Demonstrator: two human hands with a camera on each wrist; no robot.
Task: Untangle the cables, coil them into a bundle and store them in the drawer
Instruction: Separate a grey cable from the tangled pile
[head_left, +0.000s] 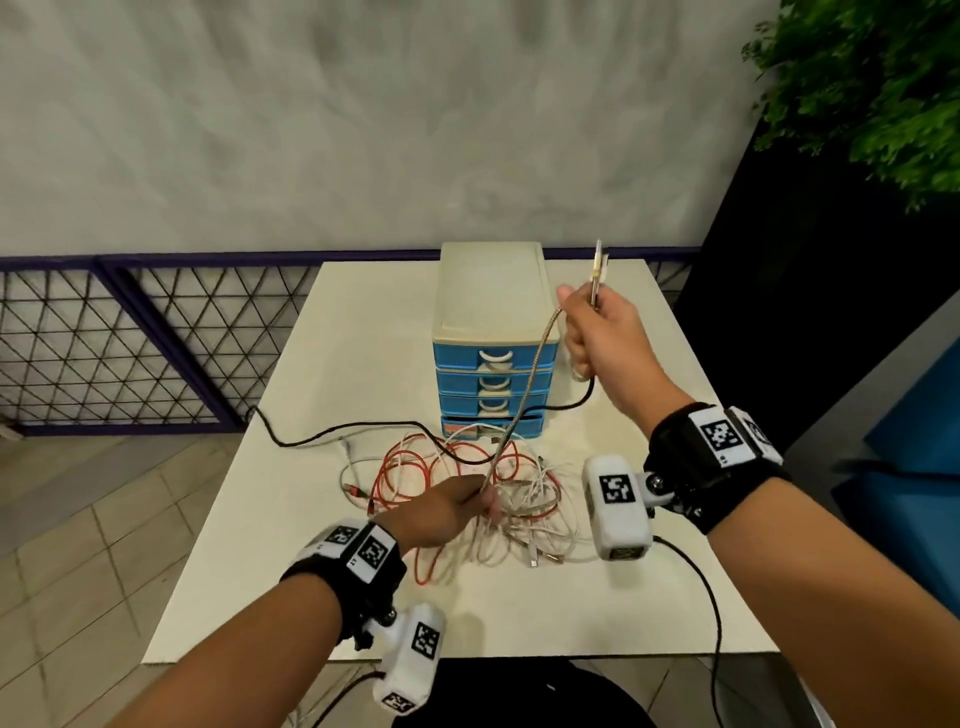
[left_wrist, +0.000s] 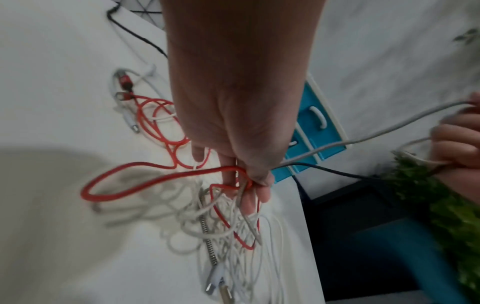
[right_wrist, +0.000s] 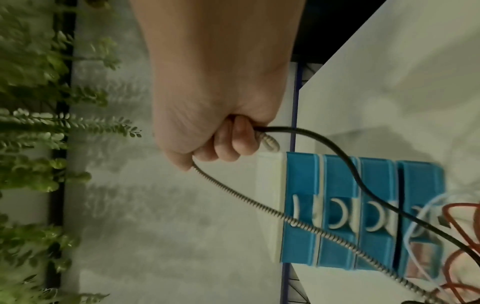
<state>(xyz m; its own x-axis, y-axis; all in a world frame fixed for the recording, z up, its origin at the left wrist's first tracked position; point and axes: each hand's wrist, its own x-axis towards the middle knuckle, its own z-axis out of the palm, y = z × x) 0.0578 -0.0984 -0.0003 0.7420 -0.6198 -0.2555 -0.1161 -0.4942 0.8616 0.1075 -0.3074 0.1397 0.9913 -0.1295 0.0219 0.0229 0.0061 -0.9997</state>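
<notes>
A tangle of red and white cables (head_left: 467, 488) lies on the white table (head_left: 291, 364) in front of a small drawer unit (head_left: 493, 338) with blue drawers. My right hand (head_left: 597, 332) is raised beside the unit and grips a metal-braided cable (head_left: 524, 395) (right_wrist: 259, 203) and a black cable (head_left: 311, 440) (right_wrist: 345, 156); a plug sticks up above the fist. The braided cable runs taut down to my left hand (head_left: 457, 506), which pinches it (left_wrist: 324, 148) above the tangle (left_wrist: 228, 222). The lowest drawer (head_left: 493, 423) stands slightly out.
The black cable trails left across the table and over its left edge. A wire-mesh fence (head_left: 104, 338) and a grey wall stand behind the table. A green plant (head_left: 872, 93) and a dark panel are at the right. A blue object (head_left: 919, 405) sits right of the table.
</notes>
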